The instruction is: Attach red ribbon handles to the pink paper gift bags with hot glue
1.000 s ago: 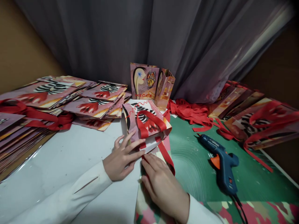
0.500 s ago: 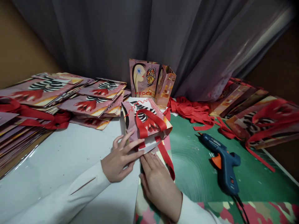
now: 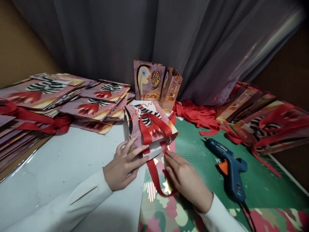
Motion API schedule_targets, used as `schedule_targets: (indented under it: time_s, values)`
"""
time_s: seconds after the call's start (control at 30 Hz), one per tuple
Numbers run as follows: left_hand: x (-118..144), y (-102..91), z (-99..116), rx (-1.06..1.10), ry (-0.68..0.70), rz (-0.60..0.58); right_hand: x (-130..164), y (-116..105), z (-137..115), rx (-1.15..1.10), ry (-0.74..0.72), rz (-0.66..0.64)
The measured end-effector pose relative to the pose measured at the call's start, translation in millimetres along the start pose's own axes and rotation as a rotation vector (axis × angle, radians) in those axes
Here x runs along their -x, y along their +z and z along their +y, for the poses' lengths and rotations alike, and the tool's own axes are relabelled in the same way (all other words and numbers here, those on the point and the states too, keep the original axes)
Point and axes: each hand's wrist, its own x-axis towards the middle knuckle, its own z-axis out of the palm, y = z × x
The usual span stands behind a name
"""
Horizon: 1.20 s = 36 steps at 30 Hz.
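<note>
A printed paper gift bag [image 3: 135,129] lies flat on the table with its mouth toward me. One red ribbon handle [image 3: 156,117] loops over its upper face. Another red ribbon handle [image 3: 154,175] hangs out of the mouth in a loop toward me. My left hand [image 3: 122,166] rests with spread fingers on the bag's left front edge, its fingertips at the mouth. At the right of the mouth, my right hand [image 3: 184,175] has its fingers together, fingertips on the end of the lower ribbon. Part of that ribbon is hidden under the hand.
A blue glue gun [image 3: 228,167] with an orange trigger lies on the green mat [image 3: 265,190] at right. Stacked flat bags [image 3: 94,106] fill the left. Two upright bags [image 3: 149,80] stand behind, beside a red ribbon pile [image 3: 198,114]. More ribboned bags [image 3: 272,125] lie far right.
My right hand has moved right, from below the middle of the bag's mouth to its right side. The lower ribbon now forms an open loop toward me. My left hand stays nearly still.
</note>
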Motion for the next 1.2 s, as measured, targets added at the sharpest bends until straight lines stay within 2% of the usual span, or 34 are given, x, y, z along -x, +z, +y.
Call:
schedule_targets:
  time_s: [0.07, 0.2, 0.43, 0.53, 0.63, 0.73, 0.87, 1.03, 1.2]
  values:
    - [0, -0.4, 0, 0.004, 0.006, 0.004, 3, 10, 6, 0.057, -0.041, -0.03]
    - [1, 1.5, 0, -0.011, 0.0, 0.0, 5, 20, 7, 0.099, -0.06, 0.001]
    - [4, 8.0, 0, -0.06, -0.009, -0.032, 1, 7, 10, 0.079, -0.058, -0.014]
    - [4, 8.2, -2, -0.04, -0.023, -0.019, -4, -2, 11, 0.067, -0.08, 0.056]
    - [3, 7.2, -3, -0.025, -0.031, 0.015, -16, -8, 11, 0.17, -0.157, 0.104]
    - [2, 6.0, -4, -0.042, -0.041, 0.04, -31, -7, 12, 0.285, -0.209, 0.057]
    - [2, 3.7, -3, -0.044, -0.006, 0.014, -45, -2, 12, 0.37, -0.174, 0.013]
    - [3, -2.4, -3, -0.134, -0.001, -0.041, -47, 0, 14, 0.402, -0.189, 0.005]
    - [6, -5.1, -5, -0.138, 0.049, -0.027, -45, -4, 20, 0.36, -0.211, -0.023]
